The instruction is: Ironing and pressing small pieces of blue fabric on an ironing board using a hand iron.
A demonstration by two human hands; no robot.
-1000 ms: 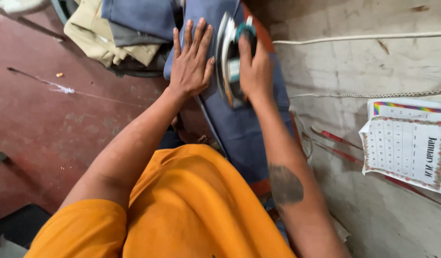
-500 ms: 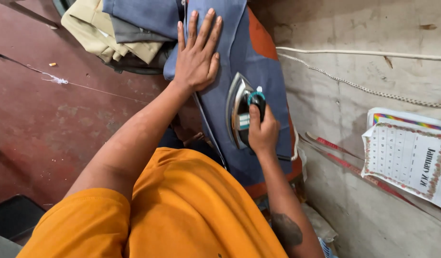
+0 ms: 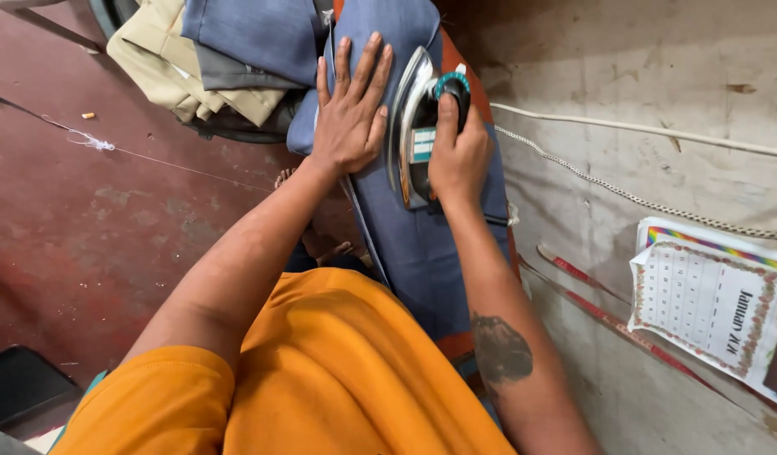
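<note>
Right hand (image 3: pixel 458 156) closed around the handle of an electric iron (image 3: pixel 413 126) resting on blue-grey cloth (image 3: pixel 413 244) along the ironing board, its long axis pointing away from the person, with the left hand (image 3: pixel 350 118) open and flat just beside it

Blue-grey cloth (image 3: pixel 422 244), silvery iron (image 3: pixel 413 126) with teal dial, orange shirt (image 3: pixel 346 371).

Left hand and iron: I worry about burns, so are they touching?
Apart. The head view shows a strip of blue cloth between the left hand and the iron.
</note>
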